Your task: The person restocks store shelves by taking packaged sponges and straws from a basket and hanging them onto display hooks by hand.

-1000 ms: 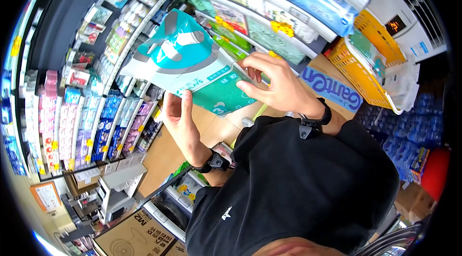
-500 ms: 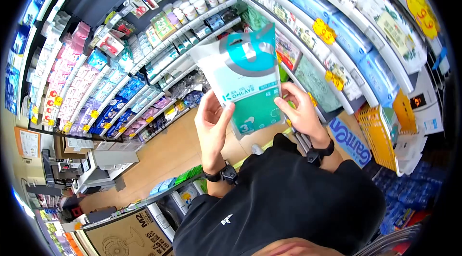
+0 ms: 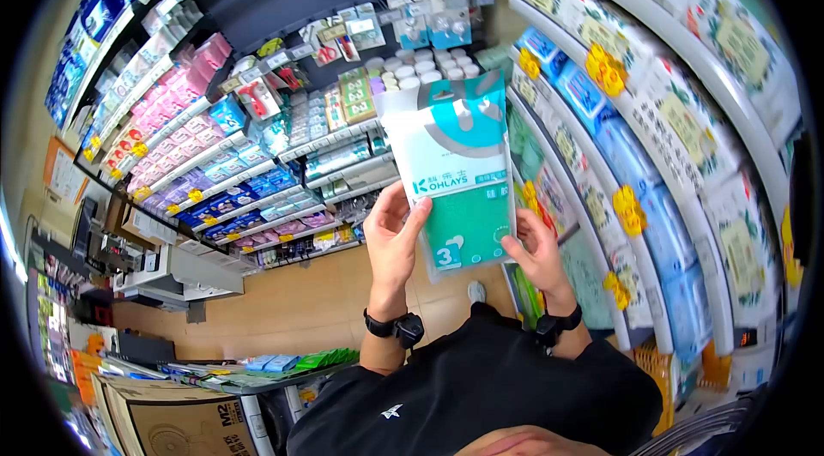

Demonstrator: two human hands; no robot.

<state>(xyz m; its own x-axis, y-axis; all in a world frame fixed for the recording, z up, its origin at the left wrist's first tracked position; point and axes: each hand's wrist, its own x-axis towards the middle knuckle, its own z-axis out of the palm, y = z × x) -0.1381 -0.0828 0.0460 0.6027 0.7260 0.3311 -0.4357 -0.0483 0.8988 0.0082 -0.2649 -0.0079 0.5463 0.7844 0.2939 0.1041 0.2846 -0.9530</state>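
Observation:
A white and teal plastic packet (image 3: 468, 220) printed "OHLAYS" is held upright in front of my chest, its printed face towards me. My left hand (image 3: 395, 237) grips the packet's left edge, thumb on the front and fingers curled behind. At the lower right edge, my right hand (image 3: 541, 254) pinches the packet with its thumb in front; its other fingers are partly hidden. Black straps with small dark devices circle both wrists. What lies inside the packet cannot be made out.
Shelves of pink, purple and blue packs (image 3: 184, 143) rise ahead on the left, with white-lidded tubs (image 3: 421, 70) near the corner. White and blue packages (image 3: 661, 224) line the right shelves. A cardboard box (image 3: 172, 413) stands lower left, and a yellow basket (image 3: 657, 379) lower right.
My view has swung to the right, so the shelves stand differently around me. Both hands keep the packet, which sits a little lower in view and more upright.

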